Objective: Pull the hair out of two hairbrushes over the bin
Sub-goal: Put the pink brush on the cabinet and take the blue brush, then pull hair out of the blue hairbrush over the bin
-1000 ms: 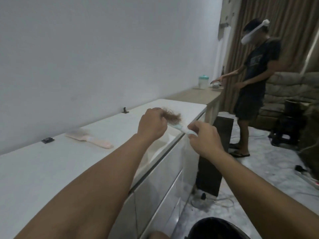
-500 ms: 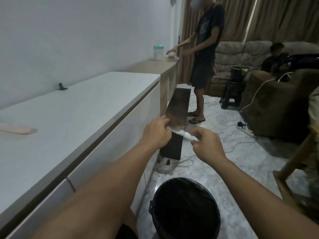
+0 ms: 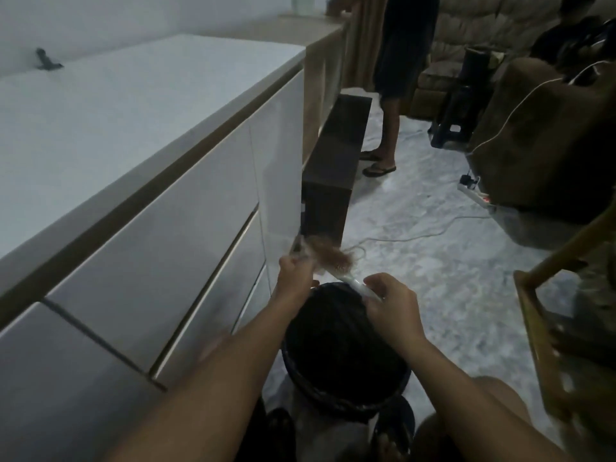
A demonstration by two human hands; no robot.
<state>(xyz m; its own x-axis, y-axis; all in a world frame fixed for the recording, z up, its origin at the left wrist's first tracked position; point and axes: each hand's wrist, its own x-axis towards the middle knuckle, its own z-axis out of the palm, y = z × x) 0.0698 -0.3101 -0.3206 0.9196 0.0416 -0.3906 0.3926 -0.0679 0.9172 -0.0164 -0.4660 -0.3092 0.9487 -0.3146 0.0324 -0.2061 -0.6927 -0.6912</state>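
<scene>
While the right hand (image 3: 388, 306) clamps the hairbrush (image 3: 340, 270) handle above the bin (image 3: 346, 355), the left hand (image 3: 295, 273), pinching the hair (image 3: 328, 255), should pull away steadily, then drop it inside.

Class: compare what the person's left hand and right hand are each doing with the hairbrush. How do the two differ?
The left hand pinches the clump of hair at the brush head; the right hand grips the hairbrush by its pale handle. The left sits farther from the camera, the right nearer. Both are above the black bin.
</scene>
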